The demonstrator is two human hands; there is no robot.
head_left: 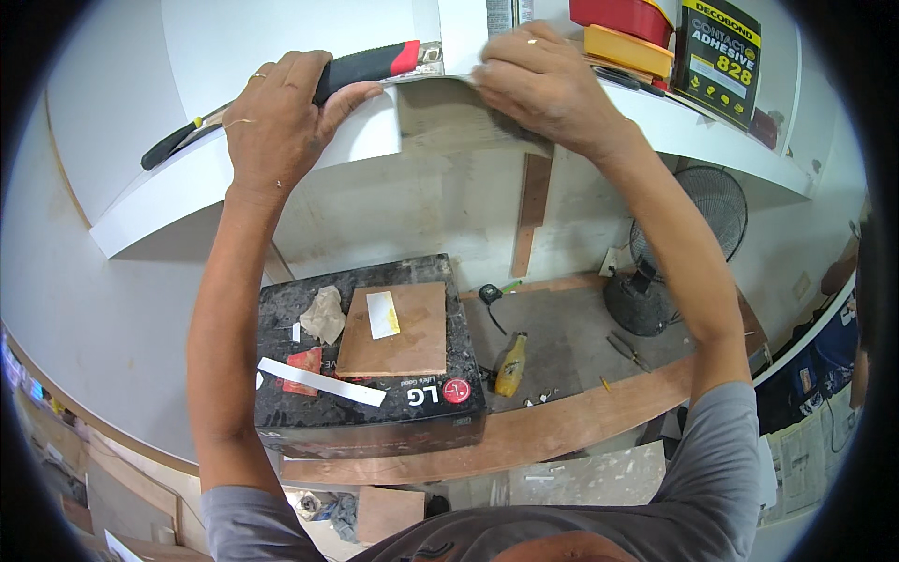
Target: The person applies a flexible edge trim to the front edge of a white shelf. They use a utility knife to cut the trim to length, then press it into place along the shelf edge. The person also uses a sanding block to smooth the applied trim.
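My left hand is closed around a black-and-red handled tool lying along the white shelf edge, thumb below and fingers above. A bare metal part shows at the tool's red end; the rest of its working end is hidden. My right hand is curled at the front edge beside a narrow white strip, slightly blurred, and I cannot see what its fingertips grip. Between my hands, the white shelf gives way to a grey-brown bare section. A tool with a black handle rests left of my left hand.
Red and orange containers and a black-and-yellow pack stand on the shelf at right. Below are a black box bearing a brown board, a yellow bottle, pliers, a tape measure and a fan.
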